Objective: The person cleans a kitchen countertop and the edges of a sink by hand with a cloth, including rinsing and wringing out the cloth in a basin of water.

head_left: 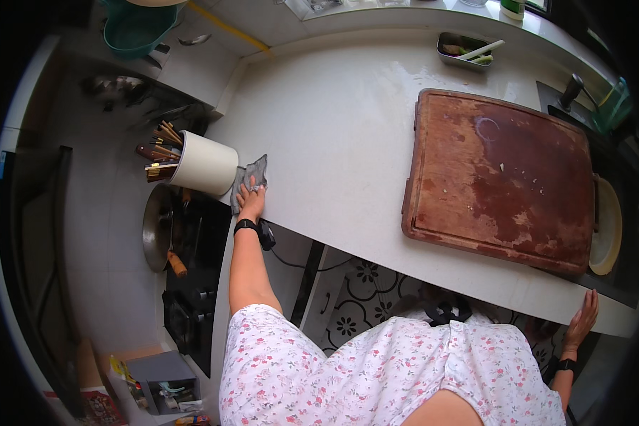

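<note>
My left hand (251, 201) presses on a crumpled grey cloth (256, 167) at the left end of the white countertop (330, 144). The fingers are spread over the cloth and hold it down. Beside the cloth, touching or nearly so, stands a cream utensil holder (205, 162) packed with chopsticks (166, 139) and handles. At the far right, my right hand (583, 320) rests against the counter's front edge. It is flat, with nothing in it. A large wet brown wooden cutting board (503, 181) lies nearby, with small pale food bits scattered on it.
A metal tray (460, 61) with vegetable pieces sits at the back. Right of the board are the dark sink (629, 213), a pale oval vessel (607, 229) and a black dispenser (571, 91). At left, a wok (157, 228) stands by the black cooktop (205, 255).
</note>
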### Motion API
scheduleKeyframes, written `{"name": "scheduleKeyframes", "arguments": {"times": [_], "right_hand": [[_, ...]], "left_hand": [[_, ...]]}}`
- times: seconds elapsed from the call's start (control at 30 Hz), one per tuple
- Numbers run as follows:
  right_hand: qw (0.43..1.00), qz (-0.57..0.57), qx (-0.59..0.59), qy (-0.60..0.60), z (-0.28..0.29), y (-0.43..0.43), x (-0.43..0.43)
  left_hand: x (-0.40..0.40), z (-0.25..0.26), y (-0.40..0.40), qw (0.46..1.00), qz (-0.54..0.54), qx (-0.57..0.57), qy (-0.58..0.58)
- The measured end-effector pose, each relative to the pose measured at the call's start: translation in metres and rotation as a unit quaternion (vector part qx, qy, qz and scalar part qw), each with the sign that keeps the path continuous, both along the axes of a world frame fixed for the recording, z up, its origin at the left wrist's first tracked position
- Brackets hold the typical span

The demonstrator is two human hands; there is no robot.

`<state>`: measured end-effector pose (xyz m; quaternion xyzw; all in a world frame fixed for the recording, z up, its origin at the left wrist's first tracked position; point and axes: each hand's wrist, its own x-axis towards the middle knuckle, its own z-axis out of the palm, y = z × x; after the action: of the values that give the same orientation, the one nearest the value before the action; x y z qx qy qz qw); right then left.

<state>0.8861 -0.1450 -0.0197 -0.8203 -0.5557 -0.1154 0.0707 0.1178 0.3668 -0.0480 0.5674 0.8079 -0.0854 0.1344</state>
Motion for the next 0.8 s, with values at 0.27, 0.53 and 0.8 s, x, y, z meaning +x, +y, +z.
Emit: {"name": "scheduleKeyframes", "arguments": {"times": [0.27,0.53,0.8], "right_hand": [[1.0,0.01,0.02,-0.01,-0.006,-0.005,0.0],[1.0,-0.002,-0.001,-0.013,0.007,0.004,-0.007],[1.0,-0.018,-0.009,-0.008,-0.007,-0.006,0.005]], "left_hand": [[0.096,0.041,-0.066,0.997,-0.045,-0.034,-0.06],[0.279,0.067,-0.102,0.928,-0.362,-0.048,-0.079],[0.233,0.068,-0.036,0.93,-0.354,-0.097,-0.029]]}}
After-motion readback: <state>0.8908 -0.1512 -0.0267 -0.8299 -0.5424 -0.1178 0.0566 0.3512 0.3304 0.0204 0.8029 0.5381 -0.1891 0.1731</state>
